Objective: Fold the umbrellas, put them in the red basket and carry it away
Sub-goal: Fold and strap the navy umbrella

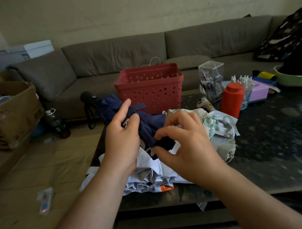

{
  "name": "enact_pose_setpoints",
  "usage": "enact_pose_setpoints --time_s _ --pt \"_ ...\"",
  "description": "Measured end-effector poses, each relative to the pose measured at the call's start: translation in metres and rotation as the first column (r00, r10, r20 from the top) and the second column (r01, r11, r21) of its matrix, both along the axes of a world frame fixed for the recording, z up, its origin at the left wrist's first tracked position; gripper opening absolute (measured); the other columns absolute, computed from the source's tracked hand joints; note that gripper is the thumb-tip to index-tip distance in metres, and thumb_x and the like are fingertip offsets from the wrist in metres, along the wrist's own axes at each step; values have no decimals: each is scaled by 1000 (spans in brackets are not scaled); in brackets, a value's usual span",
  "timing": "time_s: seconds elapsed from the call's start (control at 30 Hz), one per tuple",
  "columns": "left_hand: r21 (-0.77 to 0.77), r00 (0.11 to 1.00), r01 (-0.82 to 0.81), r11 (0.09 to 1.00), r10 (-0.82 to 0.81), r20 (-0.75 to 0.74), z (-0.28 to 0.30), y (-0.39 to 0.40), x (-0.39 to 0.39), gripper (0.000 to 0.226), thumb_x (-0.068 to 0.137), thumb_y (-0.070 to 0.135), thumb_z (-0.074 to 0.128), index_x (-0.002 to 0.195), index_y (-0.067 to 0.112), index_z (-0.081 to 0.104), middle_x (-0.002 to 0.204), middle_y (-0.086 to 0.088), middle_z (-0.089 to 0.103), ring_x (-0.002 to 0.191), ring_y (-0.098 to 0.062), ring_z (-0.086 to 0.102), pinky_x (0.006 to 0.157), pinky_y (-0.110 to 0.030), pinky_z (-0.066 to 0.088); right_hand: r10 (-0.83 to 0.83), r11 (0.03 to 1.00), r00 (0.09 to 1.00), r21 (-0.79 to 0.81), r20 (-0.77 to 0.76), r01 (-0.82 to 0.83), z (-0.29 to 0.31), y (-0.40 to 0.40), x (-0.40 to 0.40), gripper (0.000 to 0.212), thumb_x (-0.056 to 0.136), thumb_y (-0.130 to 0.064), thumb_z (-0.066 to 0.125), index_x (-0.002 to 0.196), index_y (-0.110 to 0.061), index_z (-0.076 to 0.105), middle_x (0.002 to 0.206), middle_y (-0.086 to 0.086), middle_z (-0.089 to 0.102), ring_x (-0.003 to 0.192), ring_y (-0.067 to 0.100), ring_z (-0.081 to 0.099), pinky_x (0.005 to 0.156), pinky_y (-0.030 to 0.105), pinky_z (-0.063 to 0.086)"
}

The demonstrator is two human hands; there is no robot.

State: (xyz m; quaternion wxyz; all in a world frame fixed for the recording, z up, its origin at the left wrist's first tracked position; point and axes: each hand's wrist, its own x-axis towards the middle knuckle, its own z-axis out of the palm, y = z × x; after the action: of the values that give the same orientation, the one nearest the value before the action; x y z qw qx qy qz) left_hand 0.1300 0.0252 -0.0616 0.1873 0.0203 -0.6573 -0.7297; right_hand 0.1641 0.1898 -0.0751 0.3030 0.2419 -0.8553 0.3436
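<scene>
Both hands, left [120, 134] and right [183, 144], grip navy umbrella [147, 125] before red basket [150, 89].

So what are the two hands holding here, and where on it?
Both hold the navy umbrella. The left hand grips its bunched canopy around the middle; the right hand pinches the fabric at the near end, by the dark tip.

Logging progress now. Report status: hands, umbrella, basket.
Left hand and right hand both gripping navy umbrella, unfolded. Red basket behind it. Two more umbrellas beneath.
</scene>
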Motion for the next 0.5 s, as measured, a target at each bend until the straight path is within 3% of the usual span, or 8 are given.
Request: enact_pose_setpoints --time_s 0.07,0.17,0.3,0.37,0.43,0.5 --pt "-22 1000 -19 1000 19 -6 -1 -1 -1 47 107 18 59 143 47 59 77 34 70 93 -8 58 90 -36 52 -19 1000 1000 -6 -17 19 0 -1 -1 19 84 -46 71 98 -36 76 109 -10 56 107 25 50 82 52 48" --pt "-38 999 -38 999 38 -2 -3 -1 -3 47 107 19 59 143 49 58 69 35 65 83 -3 55 86 -36 49 -38 999 998 -5 -50 38 0 -4 0 16 85 -45 69 94 -34 78 109 -9 56 107 26 49 81 51 47" --pt "-52 998 -60 997 59 -22 -1 1 1 46 106 24 60 140 55 58 79 31 71 95 -15 62 93 -46 56 -90 996 987 -28 -133 87 -2 -12 4 5 84 -33 75 84 -28 78 107 -6 56 107 29 49 78 51 46" --pt "-52 997 -76 996 75 -29 1 1 2 45 105 28 60 137 60 57 86 36 71 101 -9 67 101 -53 57 -127 992 966 -21 -223 126 -2 -15 5 6 81 -26 81 78 -24 76 103 -4 58 105 30 50 76 49 44" --pt "-30 995 -89 996 87 -51 1 1 3 45 105 30 60 140 57 56 99 36 72 105 -4 69 103 -51 57 -171 982 931 19 -324 187 0 -16 7 12 79 -20 82 72 -21 72 98 -4 61 103 28 51 74 44 38" --pt "-17 993 -95 995 94 -76 0 2 3 46 106 29 61 145 52 55 95 33 73 101 -7 68 98 -43 57 -188 976 905 32 -381 216 0 -18 7 15 80 -18 81 70 -20 70 94 -4 62 102 25 49 74 41 33"
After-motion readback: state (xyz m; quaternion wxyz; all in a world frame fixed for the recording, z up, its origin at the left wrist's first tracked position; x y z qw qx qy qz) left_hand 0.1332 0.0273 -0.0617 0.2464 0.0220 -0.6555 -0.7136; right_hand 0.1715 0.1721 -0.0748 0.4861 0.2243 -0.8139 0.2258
